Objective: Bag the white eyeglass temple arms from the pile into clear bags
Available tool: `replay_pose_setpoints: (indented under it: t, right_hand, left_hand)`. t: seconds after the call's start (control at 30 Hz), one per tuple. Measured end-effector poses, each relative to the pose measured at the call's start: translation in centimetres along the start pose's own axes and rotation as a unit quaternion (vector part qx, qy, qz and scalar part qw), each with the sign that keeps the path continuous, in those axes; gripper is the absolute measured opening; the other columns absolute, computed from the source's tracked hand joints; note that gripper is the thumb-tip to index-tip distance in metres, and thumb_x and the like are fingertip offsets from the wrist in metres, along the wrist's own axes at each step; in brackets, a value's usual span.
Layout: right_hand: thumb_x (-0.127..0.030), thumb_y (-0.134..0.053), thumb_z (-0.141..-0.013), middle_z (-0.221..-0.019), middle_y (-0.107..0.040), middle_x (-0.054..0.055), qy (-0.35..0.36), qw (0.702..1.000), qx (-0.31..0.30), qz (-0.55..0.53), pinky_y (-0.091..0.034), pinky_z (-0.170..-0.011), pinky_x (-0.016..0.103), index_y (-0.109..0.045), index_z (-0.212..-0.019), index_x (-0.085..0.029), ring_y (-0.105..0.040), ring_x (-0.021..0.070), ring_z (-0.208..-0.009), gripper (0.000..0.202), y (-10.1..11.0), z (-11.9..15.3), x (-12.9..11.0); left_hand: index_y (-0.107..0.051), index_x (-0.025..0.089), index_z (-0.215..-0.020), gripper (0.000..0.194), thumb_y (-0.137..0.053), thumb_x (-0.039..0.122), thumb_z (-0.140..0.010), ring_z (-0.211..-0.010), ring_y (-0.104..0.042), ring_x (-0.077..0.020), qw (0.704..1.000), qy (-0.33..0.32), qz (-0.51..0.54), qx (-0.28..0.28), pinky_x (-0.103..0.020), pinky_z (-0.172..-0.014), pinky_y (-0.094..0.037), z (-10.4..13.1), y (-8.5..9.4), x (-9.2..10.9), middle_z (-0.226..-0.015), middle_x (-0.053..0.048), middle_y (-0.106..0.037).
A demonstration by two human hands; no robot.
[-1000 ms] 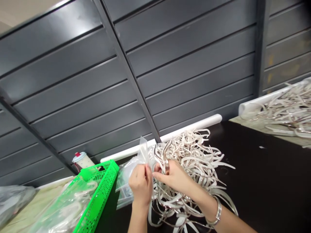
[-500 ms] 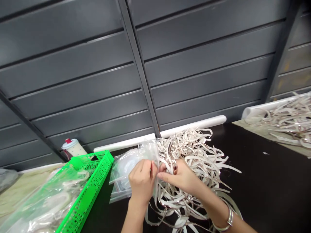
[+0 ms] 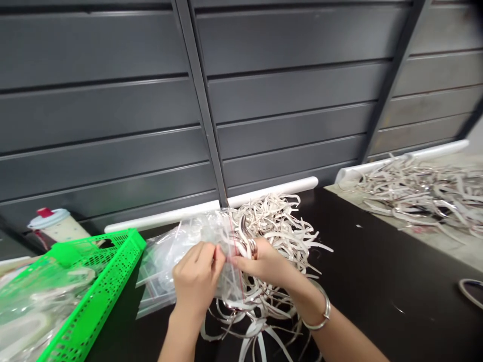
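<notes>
My left hand (image 3: 196, 274) is closed on the edge of a clear zip-lock bag (image 3: 232, 284) with a red line by its opening. Just to its right, my right hand (image 3: 264, 261) is wrapped round a small bundle of curved strips (image 3: 247, 236), white on one side and shiny metallic on the other. Its thumb reaches to the bag's mouth, close to the left fingers. Whether the strip ends are inside the bag I cannot tell. Behind both hands lies a tangled pile of similar strips (image 3: 279, 216). More clear bags (image 3: 162, 261) lie flat to the left.
A green perforated basket (image 3: 94, 301) with filled clear bags stands at left, a lidded cup (image 3: 60, 226) behind it. White foam tubes (image 3: 166, 217) line the grey wall. Another strip pile (image 3: 422, 191) lies at right. A ring-shaped item (image 3: 471, 291) rests on the black table (image 3: 370, 296).
The camera has turned right, so everything appears further left. The bag's mouth now lies spread between my hands, with its red line showing. My right hand still grips the strips.
</notes>
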State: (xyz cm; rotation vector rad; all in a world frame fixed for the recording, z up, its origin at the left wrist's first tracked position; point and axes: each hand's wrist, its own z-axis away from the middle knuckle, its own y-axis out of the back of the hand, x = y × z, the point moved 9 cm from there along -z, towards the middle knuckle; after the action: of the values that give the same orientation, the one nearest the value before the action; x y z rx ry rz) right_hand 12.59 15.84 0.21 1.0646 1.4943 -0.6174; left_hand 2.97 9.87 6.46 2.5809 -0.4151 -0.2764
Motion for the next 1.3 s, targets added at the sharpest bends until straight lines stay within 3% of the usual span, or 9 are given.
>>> replay_pose_setpoints:
  t: [0.23, 0.37, 0.5, 0.77, 0.97, 1.07, 1.2, 1.27, 1.3]
  right_hand:
    - [-0.032, -0.063, -0.075, -0.052, -0.039, -0.005, 0.025, 0.999, -0.036, -0.012, -0.026, -0.046, 0.023, -0.055, -0.058, -0.016, -0.034, 0.0077, -0.049, 0.025, 0.5, -0.3, -0.2]
    - [-0.027, -0.062, -0.074, -0.051, -0.032, -0.007, 0.035, 0.999, -0.024, 0.023, -0.023, -0.044, 0.022, -0.043, -0.053, -0.017, -0.029, 0.0068, -0.049, 0.031, 0.2, -0.2, -0.3]
    - [-0.022, -0.063, -0.071, -0.051, -0.029, -0.007, 0.042, 0.996, -0.058, 0.049, -0.021, -0.043, 0.020, -0.036, -0.050, -0.018, -0.027, 0.0060, -0.049, 0.035, -0.5, 0.0, -0.6]
    - [-0.032, -0.073, -0.069, -0.065, -0.059, 0.000, 0.015, 0.971, -0.175, -0.160, -0.038, -0.052, 0.020, -0.060, -0.069, -0.013, -0.050, 0.0093, -0.057, 0.023, -1.6, 0.1, 0.5]
    - [-0.036, -0.075, -0.068, -0.053, -0.052, -0.004, 0.006, 0.935, -0.208, -0.286, -0.020, -0.038, 0.019, -0.050, -0.062, -0.015, -0.034, 0.0049, -0.041, 0.032, -2.1, 0.4, 0.2]
    - [-0.035, -0.071, -0.071, -0.046, -0.037, -0.009, 0.004, 0.949, -0.174, -0.264, -0.018, -0.040, 0.020, -0.049, -0.060, -0.016, -0.027, 0.0045, -0.040, 0.031, -0.5, 0.5, 0.0]
    - [-0.032, -0.063, -0.076, -0.047, -0.028, -0.010, 0.024, 0.997, 0.019, -0.074, -0.017, -0.043, 0.021, -0.041, -0.056, -0.019, -0.023, 0.0049, -0.042, 0.032, 5.1, -0.1, 0.4]
    - [-0.030, -0.059, -0.077, -0.049, -0.025, -0.010, 0.030, 0.993, 0.110, 0.018, -0.016, -0.044, 0.022, -0.033, -0.054, -0.020, -0.022, 0.0054, -0.044, 0.036, 7.3, -0.1, 0.4]
    - [-0.030, -0.057, -0.078, -0.050, -0.025, -0.009, 0.029, 0.991, 0.125, 0.045, -0.016, -0.044, 0.022, -0.031, -0.054, -0.021, -0.022, 0.0057, -0.045, 0.036, 7.5, -0.1, 0.4]
  left_hand:
    - [-0.048, 0.021, -0.066, 0.028, -0.041, 0.030, -0.091, -0.047, -0.045, -0.0118, 0.981, 0.126, 0.116, -0.096, -0.025, -0.050, -0.031, 0.3, -1.3, -1.4, -0.056, 0.004, -0.048]
    - [-0.047, 0.021, -0.068, 0.028, -0.047, 0.040, -0.088, -0.045, -0.044, -0.0113, 0.922, 0.217, 0.255, -0.194, -0.023, -0.048, -0.033, 0.9, -2.8, -1.4, -0.052, 0.006, -0.047]
    - [-0.045, 0.021, -0.064, 0.031, -0.050, 0.043, -0.085, -0.049, -0.043, -0.0116, 0.858, 0.242, 0.353, -0.283, -0.022, -0.048, -0.032, 1.8, -4.7, -0.5, -0.052, 0.006, -0.047]
    - [-0.056, 0.017, -0.065, 0.028, -0.052, 0.039, -0.082, -0.052, -0.050, -0.0133, 0.763, 0.295, 0.498, -0.289, -0.024, -0.052, -0.039, 2.3, -5.4, 0.0, -0.055, 0.001, -0.056]
    - [-0.053, 0.017, -0.064, 0.029, -0.056, 0.042, -0.079, -0.048, -0.052, -0.0128, 0.703, 0.324, 0.566, -0.282, -0.024, -0.050, -0.041, 2.4, -5.4, 0.6, -0.052, 0.000, -0.058]
    - [-0.048, 0.018, -0.058, 0.031, -0.053, 0.039, -0.081, -0.048, -0.049, -0.0118, 0.738, 0.325, 0.527, -0.269, -0.023, -0.049, -0.039, 2.3, -5.1, -0.2, -0.050, 0.002, -0.053]
    - [-0.035, 0.020, -0.053, 0.028, -0.053, 0.021, -0.074, -0.054, -0.047, -0.0109, 0.864, 0.290, 0.384, -0.151, -0.022, -0.050, -0.038, 1.1, -3.0, -3.0, -0.060, 0.002, -0.049]
    - [-0.048, 0.019, -0.068, 0.008, -0.052, 0.013, -0.070, -0.060, -0.051, -0.0114, 0.897, 0.290, 0.315, -0.111, -0.021, -0.050, -0.041, 1.0, -2.3, -4.0, -0.076, 0.000, -0.055]
    - [-0.054, 0.019, -0.085, 0.018, -0.051, 0.010, -0.069, -0.063, -0.054, -0.0117, 0.907, 0.280, 0.293, -0.114, -0.021, -0.051, -0.043, 1.0, -2.3, -4.0, -0.088, -0.003, -0.057]
